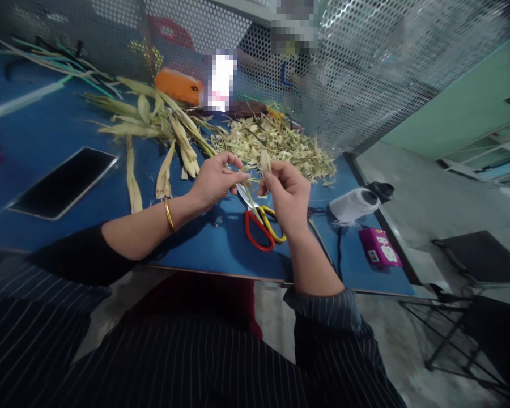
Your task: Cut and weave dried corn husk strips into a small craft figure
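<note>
My left hand (216, 182) has its thumb and forefinger pinched on a thin yellow-green husk strip (253, 202), which hangs down over the scissors. Close beside it, my right hand (289, 195) pinches a short pale piece of corn husk (266, 161) that sticks up past the thumb. Below both hands lie the scissors (258, 241), with one red and one yellow handle loop; the blades are partly hidden. Dried corn husks (181, 139) lie bunched beyond my left hand. A heap of husk scraps (276, 140) spreads behind my hands.
The blue table (204, 246) carries a dark phone (63, 182) on the left. A lit phone (221, 79) and an orange packet (178, 86) stand at the perforated metal screen (357, 73). Rightward are a white thread cone (353, 205), a magenta packet (379, 247) and a black chair (484, 258).
</note>
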Demonstrator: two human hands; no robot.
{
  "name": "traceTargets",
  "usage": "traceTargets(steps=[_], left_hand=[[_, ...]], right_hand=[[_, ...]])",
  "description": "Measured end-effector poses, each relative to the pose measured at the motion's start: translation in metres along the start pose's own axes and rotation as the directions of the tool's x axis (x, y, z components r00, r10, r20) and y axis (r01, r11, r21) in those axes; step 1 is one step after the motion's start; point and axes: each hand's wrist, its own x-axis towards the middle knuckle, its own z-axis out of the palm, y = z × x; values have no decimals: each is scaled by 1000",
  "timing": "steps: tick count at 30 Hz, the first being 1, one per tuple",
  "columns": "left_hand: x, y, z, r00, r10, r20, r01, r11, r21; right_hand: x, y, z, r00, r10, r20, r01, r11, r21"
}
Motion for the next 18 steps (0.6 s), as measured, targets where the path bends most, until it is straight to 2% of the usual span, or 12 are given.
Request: traceTargets(steps=[8, 18], left_hand=[[0, 1, 0, 1000, -4, -18, 4, 1000, 9], [-1, 5, 1, 998, -42, -43, 45, 997, 59]], right_hand=[[2, 2, -2, 994, 91, 63, -73, 969, -238], [2, -1, -5, 981, 103, 162, -68, 976, -206]])
